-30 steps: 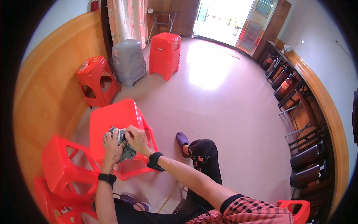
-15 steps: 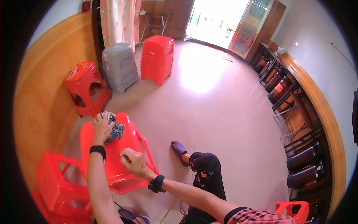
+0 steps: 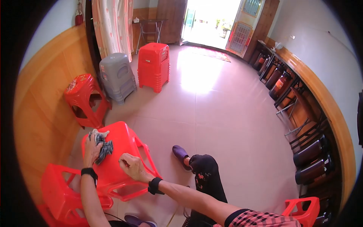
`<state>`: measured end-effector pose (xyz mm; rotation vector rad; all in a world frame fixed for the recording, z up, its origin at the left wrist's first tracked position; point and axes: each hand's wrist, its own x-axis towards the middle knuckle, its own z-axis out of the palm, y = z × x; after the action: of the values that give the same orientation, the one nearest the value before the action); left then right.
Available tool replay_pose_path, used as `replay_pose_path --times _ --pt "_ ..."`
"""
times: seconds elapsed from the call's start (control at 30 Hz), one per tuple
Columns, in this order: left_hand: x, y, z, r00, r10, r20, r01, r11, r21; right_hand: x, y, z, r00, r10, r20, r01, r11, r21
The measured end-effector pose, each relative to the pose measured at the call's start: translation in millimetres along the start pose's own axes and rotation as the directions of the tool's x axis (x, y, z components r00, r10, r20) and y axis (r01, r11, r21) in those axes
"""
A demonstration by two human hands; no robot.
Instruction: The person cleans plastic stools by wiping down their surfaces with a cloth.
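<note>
left hand (image 3: 92,150) gripped bunched cloth (image 3: 106,148) against red stool (image 3: 119,137) seat, lower left of frame | cloth's long axis ran roughly top to bottom, pale end uppermost | right hand (image 3: 133,167) was curled closed over the seat's right side

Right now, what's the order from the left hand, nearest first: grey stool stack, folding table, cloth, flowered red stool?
1. Cloth, right under the left hand.
2. Flowered red stool, ahead on the left.
3. Grey stool stack, just beyond that stool.
4. Folding table, at the far back.
</note>
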<state>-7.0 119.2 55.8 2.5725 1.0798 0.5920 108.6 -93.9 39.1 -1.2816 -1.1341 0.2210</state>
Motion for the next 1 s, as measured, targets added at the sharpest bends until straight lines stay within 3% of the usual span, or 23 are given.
replay_pose_path --times 0.17,0.27,0.37,0.57,0.63,0.73,0.83,0.97,1.0 --pt "-72 7 -24 0.996 -0.072 0.044 0.064 0.983 0.172 0 3 0 0.998 -0.049 -0.028 0.049 0.999 0.005" --pt "-109 22 -32 0.996 -0.058 0.074 0.046 0.986 0.159 -1 9 -1 0.995 -0.088 -0.047 0.087 0.996 -0.025" --pt "-139 40 -32 0.993 0.118 -0.015 -0.117 0.991 0.064 -1 9 -1 0.998 -0.057 -0.009 0.057 0.998 0.017" --pt "-185 76 -21 0.999 0.035 0.009 -0.036 0.995 0.095 2 13 5 0.999 -0.010 -0.037 0.011 1.000 0.006" --pt "-183 81 -19 0.998 0.055 -0.030 -0.052 0.994 0.098 3 16 6 0.999 0.006 -0.039 -0.005 1.000 0.005" --pt "-167 84 -23 0.998 0.021 0.052 -0.026 0.994 0.105 2 12 3 1.000 0.018 -0.024 -0.019 0.999 -0.031" --pt "-135 72 -11 0.982 0.190 -0.015 -0.186 0.975 0.124 2 13 3 0.999 0.048 -0.008 -0.049 0.998 -0.030" --pt "-80 74 6 0.989 0.148 -0.012 -0.145 0.982 0.123 2 17 4 0.999 0.023 -0.023 -0.024 0.998 -0.057" --pt "-68 79 8 0.997 0.072 0.017 -0.074 0.988 0.133 1 18 5 0.999 0.024 -0.029 -0.025 0.999 -0.046"
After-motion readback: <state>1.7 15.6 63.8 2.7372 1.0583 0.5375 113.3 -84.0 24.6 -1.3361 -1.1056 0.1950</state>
